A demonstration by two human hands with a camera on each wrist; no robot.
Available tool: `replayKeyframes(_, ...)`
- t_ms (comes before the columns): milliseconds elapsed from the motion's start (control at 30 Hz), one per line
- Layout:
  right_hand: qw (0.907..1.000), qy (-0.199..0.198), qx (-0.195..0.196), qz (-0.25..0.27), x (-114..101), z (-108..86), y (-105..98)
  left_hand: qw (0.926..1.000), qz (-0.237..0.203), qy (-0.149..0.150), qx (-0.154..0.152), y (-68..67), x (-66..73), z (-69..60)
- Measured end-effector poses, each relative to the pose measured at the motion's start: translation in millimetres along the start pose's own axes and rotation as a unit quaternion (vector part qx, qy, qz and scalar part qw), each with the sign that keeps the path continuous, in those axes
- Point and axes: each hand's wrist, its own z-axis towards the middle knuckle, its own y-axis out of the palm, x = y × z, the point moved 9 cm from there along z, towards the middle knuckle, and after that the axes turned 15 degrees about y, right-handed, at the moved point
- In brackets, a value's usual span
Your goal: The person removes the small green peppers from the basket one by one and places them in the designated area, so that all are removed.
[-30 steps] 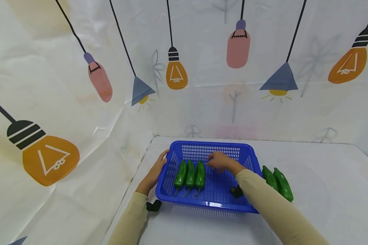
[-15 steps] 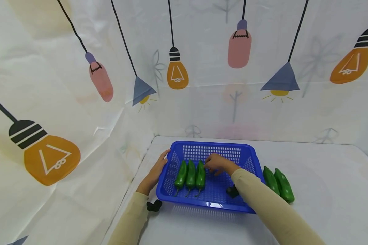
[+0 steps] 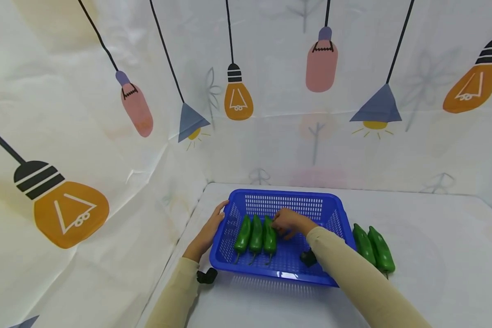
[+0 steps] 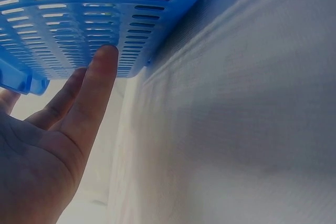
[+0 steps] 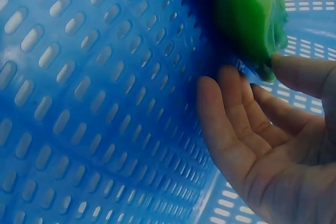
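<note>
A blue plastic basket (image 3: 279, 274) stands on the white table, with three long green chili peppers (image 3: 256, 234) side by side in its left half, stems toward the near edge. My left hand (image 3: 208, 231) rests against the basket's outer left wall, its fingers straight along the slotted side in the left wrist view. Inside the basket, my right hand (image 3: 292, 222) is at the far tip of the rightmost green chili pepper (image 3: 269, 239). Up close in the right wrist view, the thumb and index finger pinch the tip of that pepper (image 5: 244, 19); the other fingers are loosely bent.
Two more green chili peppers (image 3: 381, 250) lie on the table (image 3: 443, 255) just right of the basket, partly behind the right sleeve (image 3: 352, 269). A white sheet printed with lamps (image 3: 270, 150) hangs along the back and left side.
My right hand has moved left and slightly down to the rightmost pepper and now pinches its tip. That pepper has shifted slightly right. The left hand stays at the basket's side.
</note>
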Motion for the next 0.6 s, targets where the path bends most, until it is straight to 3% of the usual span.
replayKeyframes(600, 0.9997, -0.01, -0.016, 0.014, 0.0, 3.7, 4.8, 1.0, -0.005, -0.001, 0.004, -0.2, 0.8, -0.1)
